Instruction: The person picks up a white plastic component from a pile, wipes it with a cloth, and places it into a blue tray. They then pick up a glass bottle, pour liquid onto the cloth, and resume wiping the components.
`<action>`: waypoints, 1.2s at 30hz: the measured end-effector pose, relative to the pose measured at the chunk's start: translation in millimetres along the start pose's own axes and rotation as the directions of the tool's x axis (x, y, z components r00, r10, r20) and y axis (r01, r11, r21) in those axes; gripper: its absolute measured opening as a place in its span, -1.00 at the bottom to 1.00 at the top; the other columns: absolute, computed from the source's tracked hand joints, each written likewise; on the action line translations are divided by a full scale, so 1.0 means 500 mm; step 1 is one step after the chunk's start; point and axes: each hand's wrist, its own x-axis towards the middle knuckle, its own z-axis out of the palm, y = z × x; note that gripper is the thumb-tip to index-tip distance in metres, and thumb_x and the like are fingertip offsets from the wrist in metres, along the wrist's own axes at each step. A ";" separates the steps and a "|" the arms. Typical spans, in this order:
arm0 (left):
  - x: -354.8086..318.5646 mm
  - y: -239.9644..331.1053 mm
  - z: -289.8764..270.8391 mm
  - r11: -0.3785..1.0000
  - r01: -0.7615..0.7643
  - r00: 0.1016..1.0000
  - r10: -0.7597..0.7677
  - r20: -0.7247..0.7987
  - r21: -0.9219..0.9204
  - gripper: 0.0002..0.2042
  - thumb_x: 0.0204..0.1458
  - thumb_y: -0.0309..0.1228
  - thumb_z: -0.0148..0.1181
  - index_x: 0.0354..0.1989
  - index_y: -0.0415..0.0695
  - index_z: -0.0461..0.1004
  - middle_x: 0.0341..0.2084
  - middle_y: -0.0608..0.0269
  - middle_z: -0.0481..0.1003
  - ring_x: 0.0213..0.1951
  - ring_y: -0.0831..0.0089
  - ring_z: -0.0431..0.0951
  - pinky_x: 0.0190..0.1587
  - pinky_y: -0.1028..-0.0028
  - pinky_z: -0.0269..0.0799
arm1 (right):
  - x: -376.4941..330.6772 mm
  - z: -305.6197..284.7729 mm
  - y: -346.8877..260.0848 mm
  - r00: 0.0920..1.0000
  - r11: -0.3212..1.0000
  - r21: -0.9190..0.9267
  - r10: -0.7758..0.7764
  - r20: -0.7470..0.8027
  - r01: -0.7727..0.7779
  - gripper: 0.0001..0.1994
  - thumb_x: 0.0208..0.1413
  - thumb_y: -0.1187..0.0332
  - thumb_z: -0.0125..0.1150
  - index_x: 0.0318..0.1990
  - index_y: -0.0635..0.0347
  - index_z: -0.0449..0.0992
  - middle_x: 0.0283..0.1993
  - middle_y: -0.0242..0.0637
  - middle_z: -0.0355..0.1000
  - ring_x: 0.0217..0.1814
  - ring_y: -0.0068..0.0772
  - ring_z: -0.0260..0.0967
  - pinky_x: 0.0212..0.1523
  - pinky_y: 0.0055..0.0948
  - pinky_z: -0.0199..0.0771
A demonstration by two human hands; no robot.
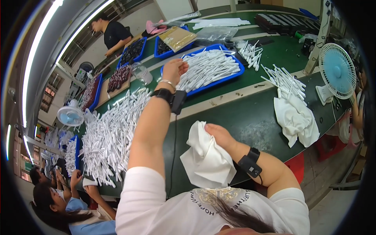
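My left hand (175, 71) is raised over the near left corner of a blue tray (241, 72), its fingers curled in; whatever they may hold is hidden. Slim white sticks (211, 69) with thicker ends are heaped in that tray. A crumpled white cloth (207, 158) hangs from my right hand (221, 136), which grips its top in front of my chest. The cloth's folds hide most of the right fingers and anything inside. Left of my left forearm lies a broad pile of similar white sticks (111, 137) on the dark green table (250, 113).
At the right, more white sticks (288, 84) rest beside a second white cloth (296, 119), near a blue fan (337, 70). A clear jar (141, 73) stands beyond the big pile. Co-workers sit at lower left (51, 203) and stand at the back (114, 36).
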 end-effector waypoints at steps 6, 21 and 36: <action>0.111 -0.059 0.067 0.988 0.123 0.975 -0.138 -0.174 -0.094 -0.83 0.01 -0.50 -0.09 -0.22 -0.25 0.27 -0.39 0.00 0.41 -0.36 0.29 0.46 -0.36 0.42 0.44 | 0.000 -0.010 0.002 1.000 0.999 -0.032 -0.022 -0.011 0.022 -0.76 0.15 0.30 -0.14 -0.24 0.30 0.36 -0.32 -0.33 0.40 -0.32 -0.56 0.36 -0.26 -0.58 0.36; -0.444 0.223 -0.153 0.857 -0.028 0.980 -0.079 0.185 0.515 -0.77 0.02 -0.39 0.01 -0.19 -0.25 0.34 -0.46 0.21 0.45 -0.52 0.56 0.45 -0.49 0.61 0.39 | -0.019 0.019 -0.021 0.996 0.973 -0.222 0.077 0.044 -0.065 -0.62 -0.07 0.21 0.11 -0.15 0.30 0.34 -0.25 -0.23 0.40 -0.26 -0.37 0.40 -0.21 -0.38 0.43; -0.843 0.032 -0.489 -0.001 0.228 0.906 0.367 -0.212 0.974 -0.83 -0.13 -0.49 -0.03 -0.35 -0.03 0.44 -0.45 0.21 0.43 -0.36 0.19 0.44 -0.34 0.35 0.37 | -0.032 0.063 0.003 0.996 0.939 -0.345 -0.039 -0.078 0.009 -0.71 -0.01 0.34 0.02 -0.15 0.32 0.30 -0.27 -0.19 0.39 -0.33 -0.34 0.41 -0.27 -0.46 0.43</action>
